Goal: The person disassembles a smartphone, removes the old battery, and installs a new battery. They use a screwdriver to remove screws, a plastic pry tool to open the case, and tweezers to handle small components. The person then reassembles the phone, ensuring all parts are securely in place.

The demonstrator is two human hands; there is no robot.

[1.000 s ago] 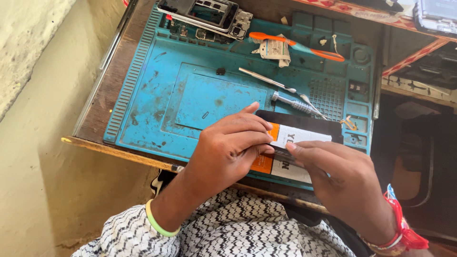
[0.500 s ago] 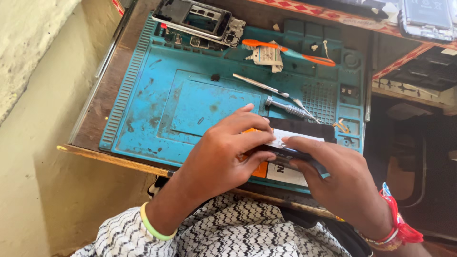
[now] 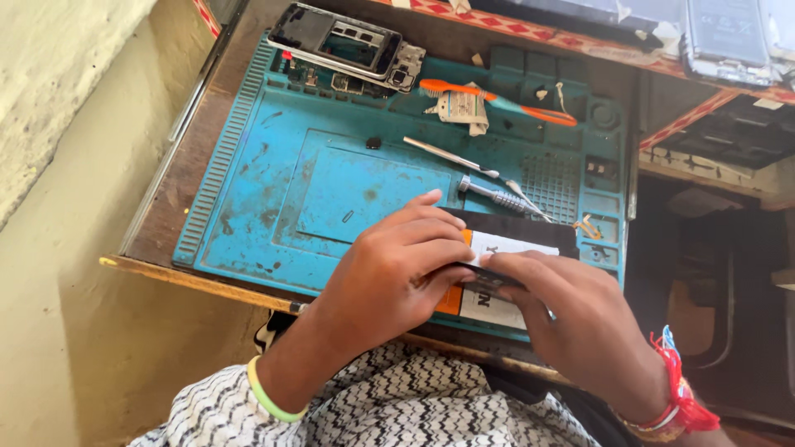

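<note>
Nearest, both hands meet over a flat black battery (image 3: 513, 248) at the blue mat's (image 3: 273, 190) near edge: left hand (image 3: 397, 269) and right hand (image 3: 571, 310) fingers closed on it. Beyond lie a screwdriver (image 3: 489, 195), tweezers (image 3: 451, 156), then an opened phone (image 3: 348, 45).

Battery (image 3: 497, 273) on mat (image 3: 248, 207) near edge, screwdriver (image 3: 493, 194) behind it, phone frame (image 3: 348, 45) far left

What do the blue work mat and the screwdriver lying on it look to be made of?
Blue mat: probably silicone rubber, matte, with moulded ribs and compartments, stained. Screwdriver: likely metal, with a shiny silver knurled handle and a thin bright shaft.
</note>
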